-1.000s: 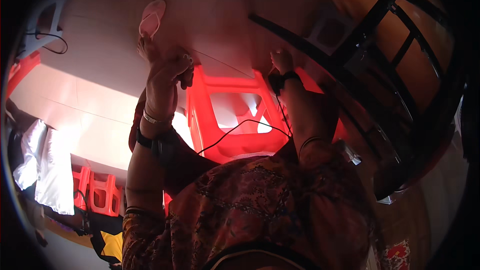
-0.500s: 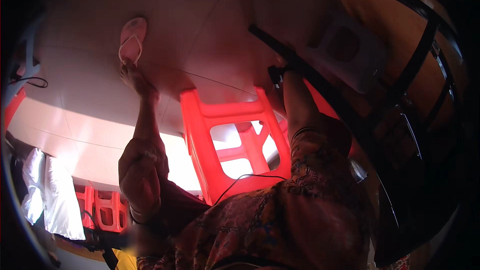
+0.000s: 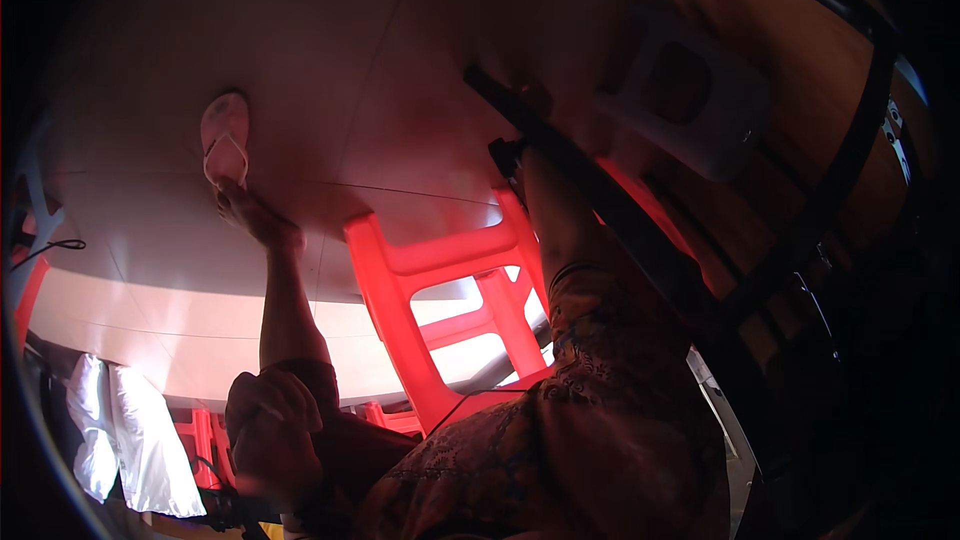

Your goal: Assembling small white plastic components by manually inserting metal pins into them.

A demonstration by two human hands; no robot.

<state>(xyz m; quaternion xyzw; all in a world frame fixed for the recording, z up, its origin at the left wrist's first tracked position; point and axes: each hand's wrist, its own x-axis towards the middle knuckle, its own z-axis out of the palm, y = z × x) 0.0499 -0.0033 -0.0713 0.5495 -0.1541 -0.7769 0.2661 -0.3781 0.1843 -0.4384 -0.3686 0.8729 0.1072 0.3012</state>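
My left hand [image 3: 272,410] rests by my left knee, in shadow. Its fingers look curled in, and what lies inside them, if anything, is hidden. Below it my left leg [image 3: 290,310] reaches down to a bare foot, whose toes touch the heel end of a pale pink flip-flop [image 3: 225,130] on the floor. Patterned cloth [image 3: 600,350] covers my right thigh, and my right leg [image 3: 560,205] stretches toward the dark floor. I cannot see my right hand.
A red plastic stool [image 3: 440,258] stands between my legs. A black metal frame [image 3: 590,165] crosses on the right, with a greyish stool [image 3: 690,90] beyond it. White bags [image 3: 150,430] and more red stools [image 3: 205,440] are at lower left.
The whole view has shifted, with the flip-flop, red stool and white bags lower in it. My left hand appears slightly lower and its fingers look curled more closely.
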